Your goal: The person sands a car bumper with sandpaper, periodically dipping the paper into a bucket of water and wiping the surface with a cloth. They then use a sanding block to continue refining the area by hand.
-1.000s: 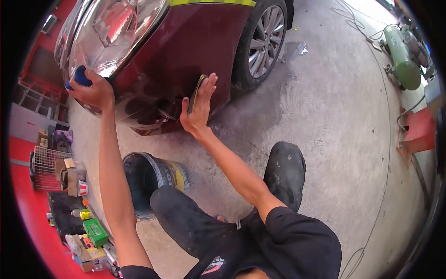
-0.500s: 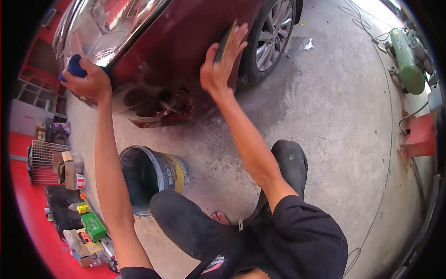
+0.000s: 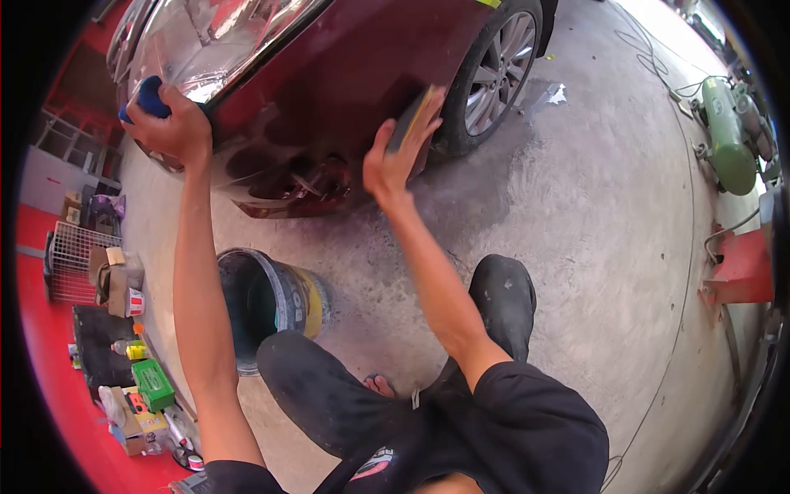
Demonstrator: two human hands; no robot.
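Observation:
A dark red car [image 3: 329,74] fills the upper middle, with its headlight [image 3: 218,45] at the upper left and a wheel [image 3: 498,78] to the right. My left hand [image 3: 177,128] is closed around a blue object [image 3: 151,97] near the headlight's lower corner. My right hand [image 3: 399,156] holds a flat dark pad with a yellow edge [image 3: 409,123] against the bumper side, just left of the wheel. The pad's working face is hidden from view.
A large bucket [image 3: 284,300] with dark liquid stands on the concrete floor before my knees. Boxes, a green box [image 3: 153,384] and a wire rack [image 3: 74,262] lie along the left. A green compressor [image 3: 728,136], cables and a red stand [image 3: 741,263] are at the right.
My right hand and the pad have moved down along the bumper. My left hand still holds the blue object. The view has shifted slightly, showing more of the car's upper side.

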